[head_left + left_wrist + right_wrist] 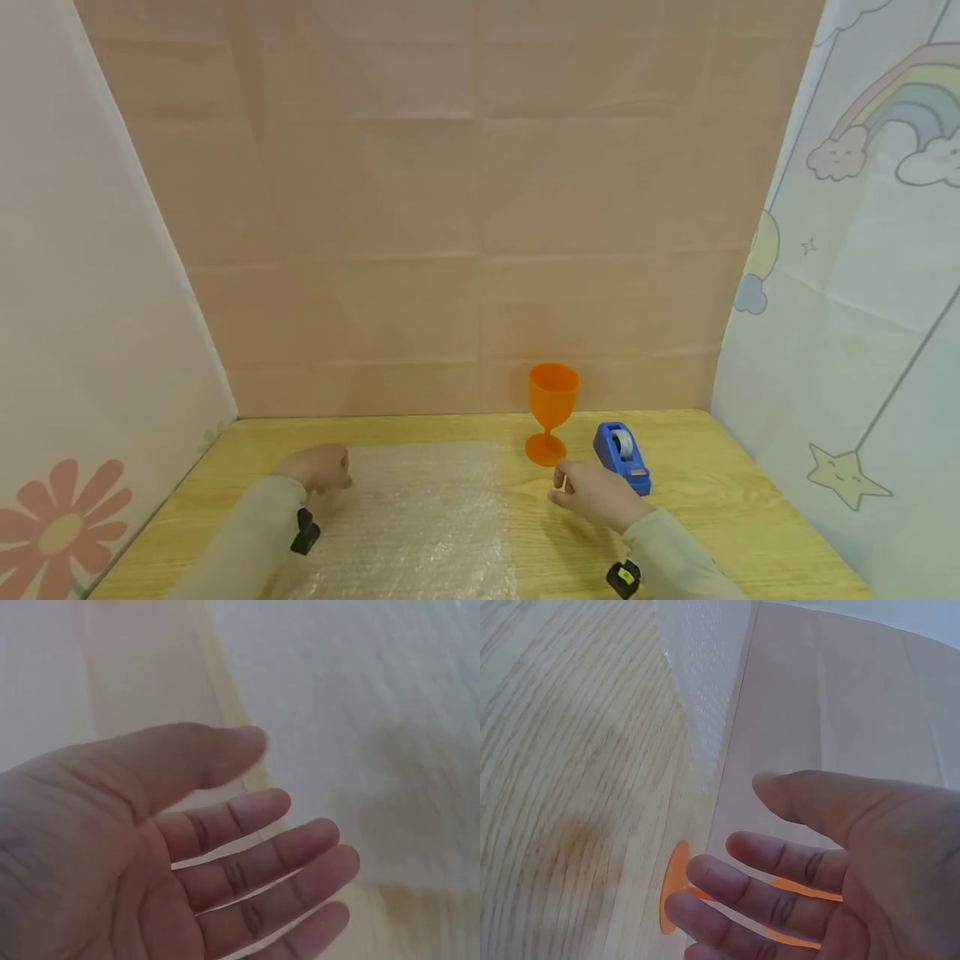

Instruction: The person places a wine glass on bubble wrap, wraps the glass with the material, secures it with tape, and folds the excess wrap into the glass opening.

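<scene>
An orange goblet (pixel 553 395) stands upright on the table toward the back, right of the middle. My right hand (pixel 597 493) hovers just in front of its foot, fingers loosely bent and nothing held. In the right wrist view those fingers (pixel 754 896) partly cover the goblet's stem and bowl. A sheet of bubble wrap (pixel 427 508) lies flat across the middle of the table. Over its left edge is my left hand (pixel 318 468), whose fingers (pixel 262 870) look relaxed and hold nothing in the left wrist view.
Just right of the goblet sits a blue tape dispenser (pixel 622 457) with a roll in it, close behind my right hand. A brown backdrop (pixel 375 208) rises at the wooden table's (pixel 720 500) back edge, with pale printed panels on both sides.
</scene>
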Available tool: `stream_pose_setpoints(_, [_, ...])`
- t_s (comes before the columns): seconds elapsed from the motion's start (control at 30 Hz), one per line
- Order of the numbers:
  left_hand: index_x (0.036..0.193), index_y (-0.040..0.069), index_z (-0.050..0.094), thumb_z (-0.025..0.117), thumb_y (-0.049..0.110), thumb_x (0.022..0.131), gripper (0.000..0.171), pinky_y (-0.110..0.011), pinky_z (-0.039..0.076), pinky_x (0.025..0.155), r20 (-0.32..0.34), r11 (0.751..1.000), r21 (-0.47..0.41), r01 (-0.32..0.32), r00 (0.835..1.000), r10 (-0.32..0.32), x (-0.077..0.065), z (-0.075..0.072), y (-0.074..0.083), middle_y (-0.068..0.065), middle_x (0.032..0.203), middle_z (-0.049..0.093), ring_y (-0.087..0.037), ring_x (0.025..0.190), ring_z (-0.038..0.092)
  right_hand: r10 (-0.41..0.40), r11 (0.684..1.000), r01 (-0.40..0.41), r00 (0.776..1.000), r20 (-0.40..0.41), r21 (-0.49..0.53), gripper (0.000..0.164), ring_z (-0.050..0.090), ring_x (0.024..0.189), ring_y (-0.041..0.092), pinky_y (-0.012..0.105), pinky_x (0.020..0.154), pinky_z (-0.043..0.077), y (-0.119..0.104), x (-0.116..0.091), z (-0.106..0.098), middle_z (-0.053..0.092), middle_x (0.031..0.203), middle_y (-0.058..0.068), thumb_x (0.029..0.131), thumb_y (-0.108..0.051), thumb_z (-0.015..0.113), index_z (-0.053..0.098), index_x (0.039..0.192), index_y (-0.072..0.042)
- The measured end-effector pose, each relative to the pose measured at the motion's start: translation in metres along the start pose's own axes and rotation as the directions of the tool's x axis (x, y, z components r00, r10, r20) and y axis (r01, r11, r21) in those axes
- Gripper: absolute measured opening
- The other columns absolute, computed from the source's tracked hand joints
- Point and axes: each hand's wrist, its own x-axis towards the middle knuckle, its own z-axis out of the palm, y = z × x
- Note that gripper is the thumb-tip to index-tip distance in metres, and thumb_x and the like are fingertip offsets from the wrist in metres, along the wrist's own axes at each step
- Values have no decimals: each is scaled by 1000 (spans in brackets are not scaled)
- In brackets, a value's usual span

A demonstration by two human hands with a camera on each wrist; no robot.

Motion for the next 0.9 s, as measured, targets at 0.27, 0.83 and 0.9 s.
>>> stream_pose_setpoints(0.27, [80, 8, 52, 66, -13, 67, 28, -29, 34, 55, 28, 998, 59, -22, 999, 21, -7, 5, -27, -4, 74, 51, -18, 63, 41, 0, 1000, 0, 1000, 5, 9, 18, 48, 60, 11, 29, 54, 40, 1, -2, 1, 55, 71, -6, 89, -30, 69, 59, 88, -15])
stream_pose_setpoints(0.83, [80, 8, 47, 78, -12, 65, 39, -32, 36, 58, 31, 988, 155, 14, 999, -19, -5, 18, -23, -5, 74, 48, -21, 68, 44, 107, 993, -106, 994, -27, 43, 16, 51, 67, 13, 33, 61, 44, 3, 9, 6, 58, 80, -3, 90, -28, 67, 61, 93, -14])
stream_pose_setpoints(0.9, [79, 9, 47, 79, -10, 65, 40, -32, 37, 59, 31, 984, 176, 7, 999, -13, -4, 19, -22, -5, 74, 48, -21, 68, 45, 137, 988, -133, 989, -52, 74, 15, 52, 70, 14, 34, 65, 46, 7, 17, 9, 58, 83, -1, 91, -25, 67, 60, 93, -13])
